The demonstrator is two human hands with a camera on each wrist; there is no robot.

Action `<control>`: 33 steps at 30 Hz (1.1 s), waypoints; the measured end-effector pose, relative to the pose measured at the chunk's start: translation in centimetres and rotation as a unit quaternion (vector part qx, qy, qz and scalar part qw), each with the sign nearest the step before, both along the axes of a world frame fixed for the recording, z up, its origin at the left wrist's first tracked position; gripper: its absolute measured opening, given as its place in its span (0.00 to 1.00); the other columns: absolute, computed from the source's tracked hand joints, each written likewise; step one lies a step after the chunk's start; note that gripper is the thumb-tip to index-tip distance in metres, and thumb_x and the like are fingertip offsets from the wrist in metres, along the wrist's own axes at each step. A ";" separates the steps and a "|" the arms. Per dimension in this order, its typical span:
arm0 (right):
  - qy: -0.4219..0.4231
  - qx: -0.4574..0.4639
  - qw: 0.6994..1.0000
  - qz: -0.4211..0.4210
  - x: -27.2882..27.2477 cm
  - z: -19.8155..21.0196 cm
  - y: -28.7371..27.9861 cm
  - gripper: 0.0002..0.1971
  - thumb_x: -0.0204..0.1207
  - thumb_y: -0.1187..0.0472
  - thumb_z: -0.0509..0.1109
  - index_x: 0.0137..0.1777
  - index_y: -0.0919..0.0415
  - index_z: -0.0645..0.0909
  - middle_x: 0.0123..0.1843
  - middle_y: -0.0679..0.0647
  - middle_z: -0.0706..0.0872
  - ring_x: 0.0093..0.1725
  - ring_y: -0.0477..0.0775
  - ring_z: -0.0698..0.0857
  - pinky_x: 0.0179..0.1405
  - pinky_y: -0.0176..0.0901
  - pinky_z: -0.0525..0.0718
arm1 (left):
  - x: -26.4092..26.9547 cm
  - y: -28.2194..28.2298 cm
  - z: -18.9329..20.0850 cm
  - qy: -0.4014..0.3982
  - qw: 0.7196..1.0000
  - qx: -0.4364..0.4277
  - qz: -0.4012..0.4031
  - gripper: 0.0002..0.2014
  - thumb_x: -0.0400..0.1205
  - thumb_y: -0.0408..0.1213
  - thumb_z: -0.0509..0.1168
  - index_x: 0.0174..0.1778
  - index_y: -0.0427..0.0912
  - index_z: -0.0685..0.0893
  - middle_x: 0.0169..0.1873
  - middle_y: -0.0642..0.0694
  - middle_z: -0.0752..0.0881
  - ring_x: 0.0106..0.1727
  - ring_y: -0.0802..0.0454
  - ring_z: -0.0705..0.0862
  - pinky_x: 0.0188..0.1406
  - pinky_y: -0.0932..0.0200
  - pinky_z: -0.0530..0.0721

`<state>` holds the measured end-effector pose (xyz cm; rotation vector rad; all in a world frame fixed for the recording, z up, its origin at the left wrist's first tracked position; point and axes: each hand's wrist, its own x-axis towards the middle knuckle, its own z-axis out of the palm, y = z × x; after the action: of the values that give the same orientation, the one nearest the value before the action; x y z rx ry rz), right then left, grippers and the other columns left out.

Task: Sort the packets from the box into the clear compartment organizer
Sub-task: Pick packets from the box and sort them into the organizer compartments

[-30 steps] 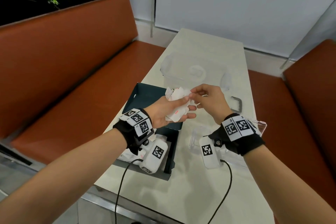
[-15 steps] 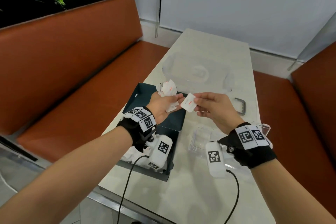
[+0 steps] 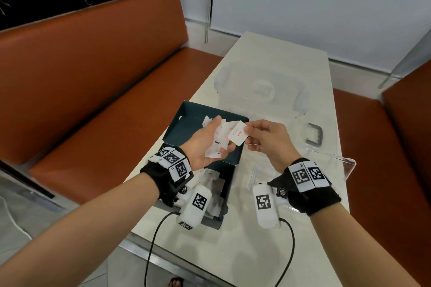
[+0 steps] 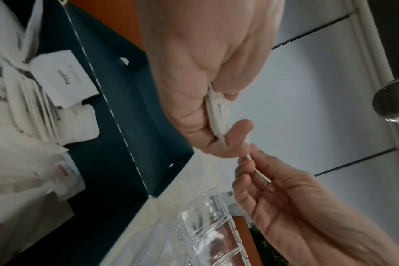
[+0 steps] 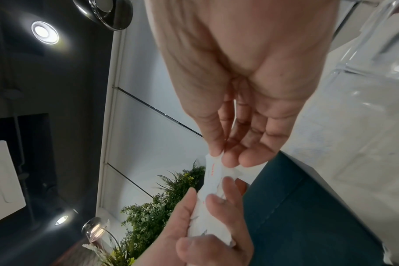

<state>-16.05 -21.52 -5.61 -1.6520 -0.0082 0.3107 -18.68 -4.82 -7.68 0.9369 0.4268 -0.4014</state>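
My left hand (image 3: 221, 135) grips a bunch of small white packets (image 3: 217, 144) over the open dark teal box (image 3: 186, 121); one reads "Pepper". Just to their right, my right hand (image 3: 248, 131) pinches a single white packet with red lettering (image 3: 238, 135) between thumb and fingertips. More packets (image 4: 64, 79) lie inside the box (image 4: 130, 108). The clear compartment organizer (image 4: 207, 225) stands on the table right of the box, largely hidden under my right wrist in the head view. In the right wrist view the pinched packet (image 5: 213, 169) nearly touches the bunch held by my left hand (image 5: 205, 225).
A clear plastic tub (image 3: 261, 88) stands at the back of the white table (image 3: 233, 251), with a grey handle (image 3: 314, 135) to its right. Orange benches flank the table on the left (image 3: 93, 100) and right (image 3: 408, 147). Black cables hang from both wrists.
My right hand has drawn one red-lettered packet out of the bunch and holds it just beside it. The left hand keeps its grip on the rest.
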 end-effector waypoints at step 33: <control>-0.052 -0.021 0.995 -0.083 -0.6 -0.3 -0.5 0.08 0.77 0.71 0.70 0.52 0.63 0.88 0.43 0.62 0.90 0.35 0.54 0.87 0.39 0.43 0.87 | -0.7 -0.8 -0.4 -0.139 0.987 0.056 -0.063 0.13 0.85 0.34 0.65 0.66 0.40 0.80 0.46 0.37 0.89 0.36 0.48 0.87 0.21 0.65 0.79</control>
<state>-16.62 -22.04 -5.93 -1.6967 0.0585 0.0986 -19.34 -5.63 -8.10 1.1161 0.1366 -0.3569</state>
